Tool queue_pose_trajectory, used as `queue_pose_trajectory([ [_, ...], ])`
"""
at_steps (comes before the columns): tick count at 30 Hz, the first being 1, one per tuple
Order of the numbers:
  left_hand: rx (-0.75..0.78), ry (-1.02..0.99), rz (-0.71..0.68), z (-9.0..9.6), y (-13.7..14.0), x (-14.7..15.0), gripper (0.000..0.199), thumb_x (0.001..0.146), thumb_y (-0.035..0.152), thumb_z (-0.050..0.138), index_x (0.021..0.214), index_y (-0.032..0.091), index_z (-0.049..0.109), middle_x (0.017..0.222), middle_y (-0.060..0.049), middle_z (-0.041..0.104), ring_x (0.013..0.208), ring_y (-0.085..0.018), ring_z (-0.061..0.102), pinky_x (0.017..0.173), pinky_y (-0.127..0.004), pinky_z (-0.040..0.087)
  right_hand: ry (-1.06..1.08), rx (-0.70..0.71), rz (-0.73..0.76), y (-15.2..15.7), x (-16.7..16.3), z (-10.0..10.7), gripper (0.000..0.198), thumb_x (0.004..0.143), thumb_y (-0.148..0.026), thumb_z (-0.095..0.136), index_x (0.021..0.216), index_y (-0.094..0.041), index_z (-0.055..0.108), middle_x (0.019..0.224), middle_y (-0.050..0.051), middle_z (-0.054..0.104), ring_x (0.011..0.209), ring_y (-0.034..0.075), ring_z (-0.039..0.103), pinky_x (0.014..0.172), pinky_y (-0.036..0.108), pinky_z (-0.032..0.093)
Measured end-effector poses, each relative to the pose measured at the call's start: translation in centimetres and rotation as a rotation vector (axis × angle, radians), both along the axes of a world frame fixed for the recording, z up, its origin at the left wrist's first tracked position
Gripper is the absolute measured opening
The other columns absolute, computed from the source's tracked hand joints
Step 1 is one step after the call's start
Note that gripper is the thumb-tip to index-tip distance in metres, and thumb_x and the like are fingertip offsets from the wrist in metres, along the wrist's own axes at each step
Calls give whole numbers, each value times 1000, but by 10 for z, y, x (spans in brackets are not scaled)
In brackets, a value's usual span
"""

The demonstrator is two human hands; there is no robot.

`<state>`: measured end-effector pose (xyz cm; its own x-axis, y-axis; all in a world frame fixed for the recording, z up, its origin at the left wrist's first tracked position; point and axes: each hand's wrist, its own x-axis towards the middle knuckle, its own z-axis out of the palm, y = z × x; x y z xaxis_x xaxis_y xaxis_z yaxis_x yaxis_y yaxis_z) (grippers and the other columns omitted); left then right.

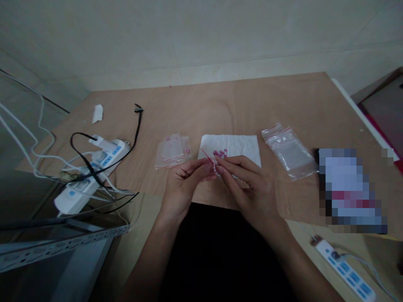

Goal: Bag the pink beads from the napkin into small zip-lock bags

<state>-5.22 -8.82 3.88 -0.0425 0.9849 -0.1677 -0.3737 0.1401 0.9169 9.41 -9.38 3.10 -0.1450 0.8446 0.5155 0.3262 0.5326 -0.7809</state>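
My left hand (184, 180) and my right hand (253, 182) meet in front of my body, above the near side of the table. Between their fingertips they pinch a small clear plastic bag (215, 165) with a red strip along its edge. Fingers cover much of the bag, and its contents cannot be made out. Just beyond the hands lies a white paper towel (231, 142), partly hidden by them, with several small pink-red pieces (220, 153) on it. Left of the towel are small clear bags (172, 151), some with pink bits inside.
A stack of larger clear zip bags (289, 152) lies to the right, beside a blurred-out phone-like object (349, 188). At left, a white power strip (91, 178) sits among tangled cables. A paper scrap (98, 113) is at the back left. Another power strip (344, 268) is below right.
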Motion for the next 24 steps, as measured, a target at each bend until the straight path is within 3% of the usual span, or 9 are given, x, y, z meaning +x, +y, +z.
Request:
queue_pose_trajectory([
  [6,119,302,-12,4,3,1,12,74,28,74,70,17,71,66,0,70,62,-10,63,64,-22,52,-70,4,17,-2,1,1,27,95,-17,54,116,-15,70,107,11,69,100,17,65,87,32,57],
  [12,334,716,-202,15,0,1,22,93,27,50,74,19,55,68,2,57,65,-11,54,60,-23,42,64,-160,82,1,1,6,20,96,-24,55,103,-23,74,99,4,69,94,14,66,82,28,55],
  [15,411,934,-281,20,-3,-1,23,96,25,45,75,19,52,70,2,55,66,-12,50,62,-25,38,78,-209,99,4,5,6,20,95,-23,55,91,-22,74,88,3,69,84,14,67,68,25,55],
  [17,430,1020,-299,23,-5,-1,22,95,22,45,73,19,49,68,3,53,63,-12,47,60,-26,35,-31,-141,59,5,11,9,19,93,-22,58,83,-20,73,77,2,67,69,13,64,56,24,51],
  [20,399,1092,-234,27,-8,0,24,87,16,49,64,20,42,59,5,44,55,-10,39,55,-26,28,-205,58,-191,6,20,15,19,88,-22,62,71,-21,70,63,0,62,54,12,56,51,27,48],
  [22,371,1102,-174,31,-10,2,26,82,15,51,59,20,40,54,6,39,51,-10,34,53,-27,24,-252,114,-312,5,24,20,18,87,-23,62,71,-24,70,61,0,62,54,15,57,55,31,50],
  [24,334,1047,-168,37,-11,5,28,81,17,51,56,20,39,52,6,37,50,-10,33,51,-27,22,-230,86,-270,4,28,23,13,87,-22,61,88,-26,73,79,3,71,71,20,66,67,37,56],
])
